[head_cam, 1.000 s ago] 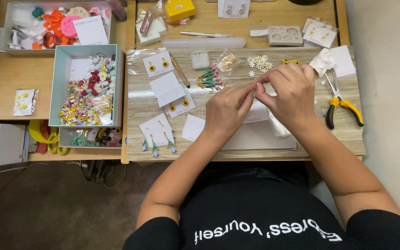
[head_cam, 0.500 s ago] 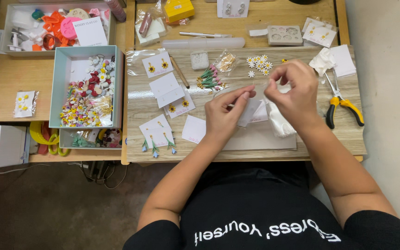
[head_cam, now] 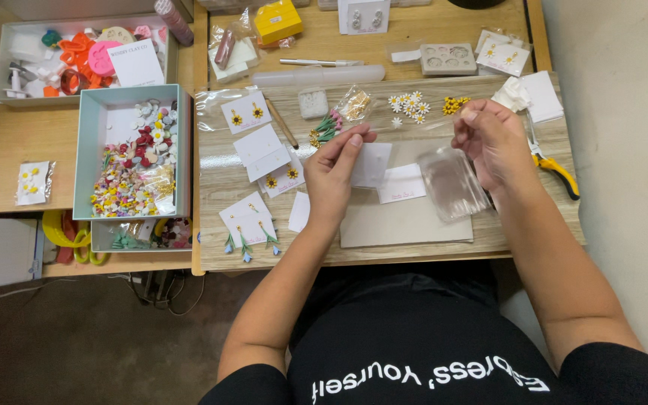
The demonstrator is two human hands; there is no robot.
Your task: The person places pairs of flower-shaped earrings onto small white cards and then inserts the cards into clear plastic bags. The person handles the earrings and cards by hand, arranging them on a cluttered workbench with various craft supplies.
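Two hands are over the wooden desk. The left hand pinches a small white card between thumb and fingertips, fingers closed on its left edge, card held just above the grey mat. The right hand grips a clear plastic bag by its far edge, fingers curled together on it, the bag hanging down toward the mat. The hands are apart, card on the left, bag on the right.

Now the count. Three earring cards lie left of the left hand: one with two yellow flower studs, one with two more studs, and a near one with three dangling green pieces. One blank card sits between them, and one more white card lies on the mat. A cluster of white daisies and a smaller heap of yellow flowers rest at the far side, I can't count them exactly. One pair of yellow-handled pliers lies at the right edge. One grey mould and one yellow box sit farther back.

On the left, one pale teal box is full of mixed clay flowers, and one tray beyond it holds orange and pink cutters.

The surface is light wood grain over a tan desk; a pale wall runs along the right, dark floor below.
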